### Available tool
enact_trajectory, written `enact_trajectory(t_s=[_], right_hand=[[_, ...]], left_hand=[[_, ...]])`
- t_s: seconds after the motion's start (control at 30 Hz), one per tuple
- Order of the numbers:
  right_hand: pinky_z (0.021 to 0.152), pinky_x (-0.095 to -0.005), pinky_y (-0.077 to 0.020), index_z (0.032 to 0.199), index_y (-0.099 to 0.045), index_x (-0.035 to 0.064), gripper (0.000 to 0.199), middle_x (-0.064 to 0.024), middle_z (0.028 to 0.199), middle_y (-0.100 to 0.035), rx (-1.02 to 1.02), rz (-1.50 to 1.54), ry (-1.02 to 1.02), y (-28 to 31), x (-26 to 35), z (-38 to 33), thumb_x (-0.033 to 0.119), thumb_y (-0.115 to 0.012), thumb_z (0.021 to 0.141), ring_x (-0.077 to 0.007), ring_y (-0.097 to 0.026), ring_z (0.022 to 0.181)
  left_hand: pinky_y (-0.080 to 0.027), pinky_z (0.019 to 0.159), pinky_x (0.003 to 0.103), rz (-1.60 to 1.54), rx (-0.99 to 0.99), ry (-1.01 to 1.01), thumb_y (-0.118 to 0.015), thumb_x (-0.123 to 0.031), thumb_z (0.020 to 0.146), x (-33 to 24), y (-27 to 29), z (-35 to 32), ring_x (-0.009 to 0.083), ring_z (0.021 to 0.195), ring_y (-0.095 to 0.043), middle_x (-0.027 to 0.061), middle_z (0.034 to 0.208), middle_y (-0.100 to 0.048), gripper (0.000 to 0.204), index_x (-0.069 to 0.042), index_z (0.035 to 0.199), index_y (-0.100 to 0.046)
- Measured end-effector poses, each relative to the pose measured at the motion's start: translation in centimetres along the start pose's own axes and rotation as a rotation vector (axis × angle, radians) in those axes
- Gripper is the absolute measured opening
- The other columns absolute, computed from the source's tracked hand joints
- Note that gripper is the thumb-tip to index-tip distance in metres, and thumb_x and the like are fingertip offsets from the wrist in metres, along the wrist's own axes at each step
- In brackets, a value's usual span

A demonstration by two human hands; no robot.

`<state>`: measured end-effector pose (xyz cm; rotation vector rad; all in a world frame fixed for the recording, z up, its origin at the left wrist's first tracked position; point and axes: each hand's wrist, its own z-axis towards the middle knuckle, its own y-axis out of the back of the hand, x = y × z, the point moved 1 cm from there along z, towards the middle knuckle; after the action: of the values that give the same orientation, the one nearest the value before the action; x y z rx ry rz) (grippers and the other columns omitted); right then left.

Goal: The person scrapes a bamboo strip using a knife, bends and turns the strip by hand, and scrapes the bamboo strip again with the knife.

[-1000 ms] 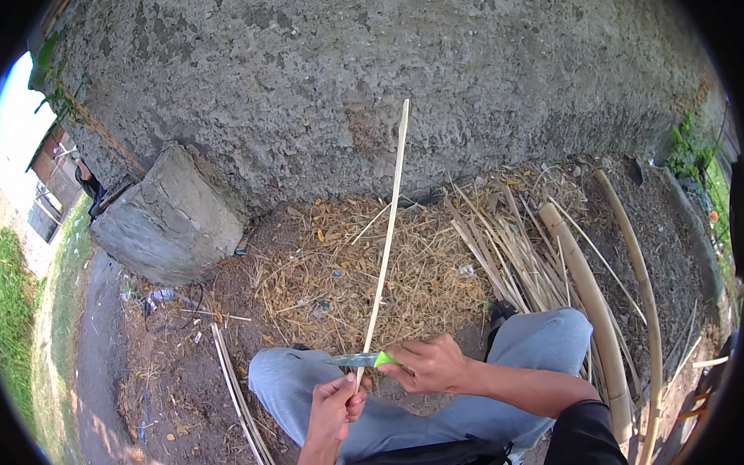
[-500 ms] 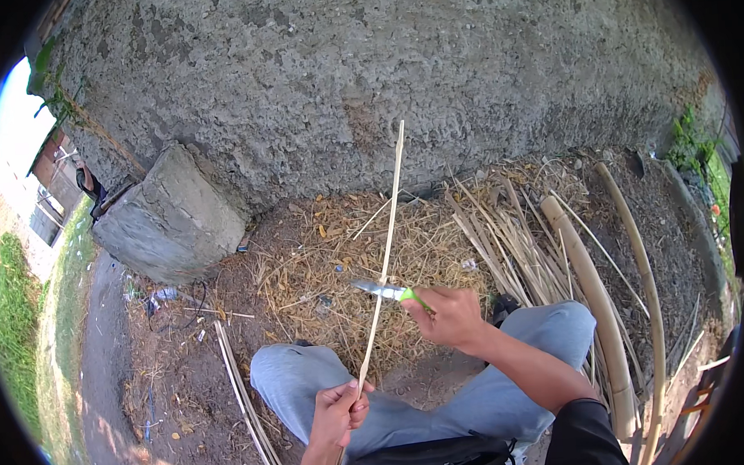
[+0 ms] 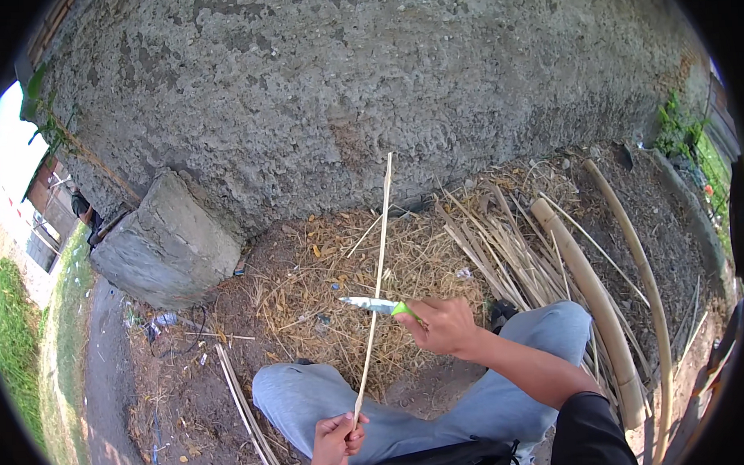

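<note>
A long, thin pale strip that looks like bamboo (image 3: pixel 383 240) rises from my left hand (image 3: pixel 337 444), slanting up and away in front of my lap. The fingers of that hand are closed round its near end. My right hand (image 3: pixel 443 324) grips a knife (image 3: pixel 371 304) by its bright green handle. Its blade points left and lies across the strip about halfway along. A small pale curl shows beside the strip just above the blade. My knees, in light blue trousers (image 3: pixel 304 407), are spread on either side.
Shavings and dry leaves (image 3: pixel 309 317) cover the ground between my feet. Split strips (image 3: pixel 504 252) lie in a pile to the right, beside a thick bamboo pole (image 3: pixel 592 303). More strips (image 3: pixel 243 401) rest at my left. A concrete block (image 3: pixel 175 239) stands against the rough wall (image 3: pixel 416 83).
The strip's far tip has dropped lower, and my left hand has drawn back toward me. The knife has shifted slightly left and down, its blade still across the strip.
</note>
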<state>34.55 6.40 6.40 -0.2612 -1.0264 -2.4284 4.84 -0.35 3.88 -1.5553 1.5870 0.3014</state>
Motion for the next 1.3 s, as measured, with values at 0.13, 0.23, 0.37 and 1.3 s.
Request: enact_trajectory(t_s=[0.13, 0.23, 0.37, 1.3], right_hand=[[0.032, -0.0328, -0.0364, 0.089, -0.072, 0.0066, 0.025, -0.0048, 0.056, -0.062, 0.044, 0.001, 0.006, 0.1, 0.4, -0.6, 0.031, -0.067, 0.09, -0.0168, -0.052, 0.036], [0.032, -0.0327, -0.0363, 0.084, -0.071, 0.0066, 0.025, -0.0062, 0.056, -0.062, -0.078, -0.039, -0.154, 1.6, -4.0, 2.7, 0.03, -0.066, 0.091, -0.0175, -0.053, 0.037], [0.034, -0.0321, -0.0374, 0.082, -0.071, 0.0072, 0.024, -0.006, 0.055, -0.061, -0.008, -0.009, -0.128, 1.5, -1.8, 1.1, 0.03, -0.066, 0.09, -0.0198, -0.054, 0.038], [0.034, -0.0323, -0.0365, 0.086, -0.07, 0.0081, 0.025, -0.0046, 0.057, -0.06, -0.081, -0.13, -0.024, 0.9, -5.4, 1.7, 0.032, -0.065, 0.091, -0.0177, -0.054, 0.04]], left_hand=[[-0.035, 0.039, 0.026, 0.044, -0.138, 0.007, -0.055, -0.02, 0.098, 1.3, 0.4, -1.2, 0.0135, 0.043, -0.046, 0.0041, 0.061, -0.054, 0.024, 0.001, 0.093, -0.065], [-0.025, 0.039, 0.019, 0.169, -0.177, -0.028, -0.055, -0.021, 0.098, 1.4, 0.0, -3.0, 0.0045, 0.043, -0.035, -0.0018, 0.059, -0.048, 0.023, 0.0, 0.092, -0.063], [-0.027, 0.039, 0.02, 0.134, -0.167, 0.018, -0.054, -0.021, 0.098, 3.2, 2.6, -2.9, 0.0054, 0.044, -0.037, -0.0009, 0.06, -0.049, 0.024, 0.0, 0.092, -0.062], [-0.021, 0.041, 0.023, 0.361, -0.291, -0.06, -0.054, -0.022, 0.096, 2.9, 2.2, -6.1, 0.0058, 0.042, -0.033, -0.0039, 0.05, -0.041, 0.036, -0.008, 0.063, -0.055]])
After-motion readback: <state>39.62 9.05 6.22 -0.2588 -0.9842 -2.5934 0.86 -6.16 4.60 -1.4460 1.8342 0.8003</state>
